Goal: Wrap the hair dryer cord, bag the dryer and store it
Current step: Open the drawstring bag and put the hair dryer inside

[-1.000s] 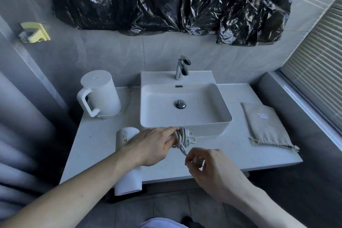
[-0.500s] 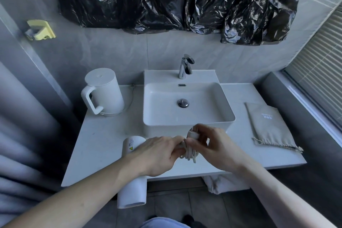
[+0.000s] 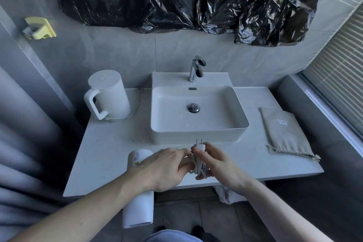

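White cord (image 3: 198, 167) basically wrapped now

Right hand (image 3: 218, 165) has swung in, clamped on the plug end; left hand (image 3: 167, 169) pinches the coil. Bag (image 3: 284, 133) next, probably.

Left hand (image 3: 167, 169) meets right hand (image 3: 216, 165) — both (fingers) curled.

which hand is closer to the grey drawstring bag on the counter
Right. The right hand holds the cord bundle at the counter's front edge, with bare counter between it and the bag. The left hand sits farther away, beyond the right.
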Demonstrator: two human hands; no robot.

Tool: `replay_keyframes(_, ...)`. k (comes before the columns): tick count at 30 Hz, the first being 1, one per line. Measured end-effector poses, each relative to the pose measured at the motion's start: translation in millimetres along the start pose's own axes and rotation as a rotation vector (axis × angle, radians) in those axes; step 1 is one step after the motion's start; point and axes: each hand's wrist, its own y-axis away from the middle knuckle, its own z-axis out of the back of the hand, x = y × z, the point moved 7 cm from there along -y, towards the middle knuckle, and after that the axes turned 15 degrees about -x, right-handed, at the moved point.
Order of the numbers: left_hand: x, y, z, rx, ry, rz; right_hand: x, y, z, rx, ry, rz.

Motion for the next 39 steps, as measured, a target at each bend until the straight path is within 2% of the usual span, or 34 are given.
replay_keyframes(6, 7.7, -4.4, -2.1, 0.049, -0.184, 0.066, -13.0, 3.4, 4.3, -0.129, -0.037, 0.013)
replay_keyframes(13, 8.0, 2.1, -3.3, 0.116, -0.273, 0.028, -27.4, 4.8, 4.1, -0.197, -0.090, -0.077)
replay_keyframes(15, 12.3, 5.4, 4.5, 0.020, -0.275, -0.033, -33.4, 4.4, 8.3, -0.222, -0.114, -0.096)
replay_keyframes(17, 18.9, 8.6, 15.6, -0.154, -0.231, -0.111, -41.9, 3.9, 14.0, -0.253, -0.141, -0.115)
replay_keyframes(18, 26.9, 11.1, 21.7, -0.231, -0.192, -0.090, -46.3, 4.0, 17.5, -0.270, -0.158, -0.122)
replay_keyframes(20, 52.3, 18.7, 31.2, -0.299, -0.087, 0.098, -54.5, 4.2, 24.3, -0.300, -0.205, -0.139)
replay_keyframes(23, 86.0, 34.7, 16.9, -0.165, 0.163, 0.473, -61.0, 7.0, 29.7, -0.321, -0.297, -0.182)
replay_keyframes(25, 92.7, 39.9, 5.0, -0.105, 0.340, 0.592, -61.8, 9.5, 26.7, -0.281, -0.360, -0.196)
replay_keyframes(27, 92.3, 39.8, 1.7, -0.119, 0.403, 0.601, -66.4, 11.5, 23.0, -0.217, -0.397, -0.223)
replay_keyframes(31, 87.5, 33.9, 5.9, -0.148, 0.381, 0.522, -75.3, 22.4, 21.6, -0.036, -0.340, -0.255)
replay_keyframes(36, 65.8, 12.7, 11.4, -0.043, 0.287, 0.409, -66.4, 51.5, 17.2, 0.232, -0.229, -0.279)
replay_keyframes(39, 39.3, -8.7, 5.2, 0.028, 0.209, 0.314, -70.3, 61.6, 25.9, 0.263, -0.143, -0.281)
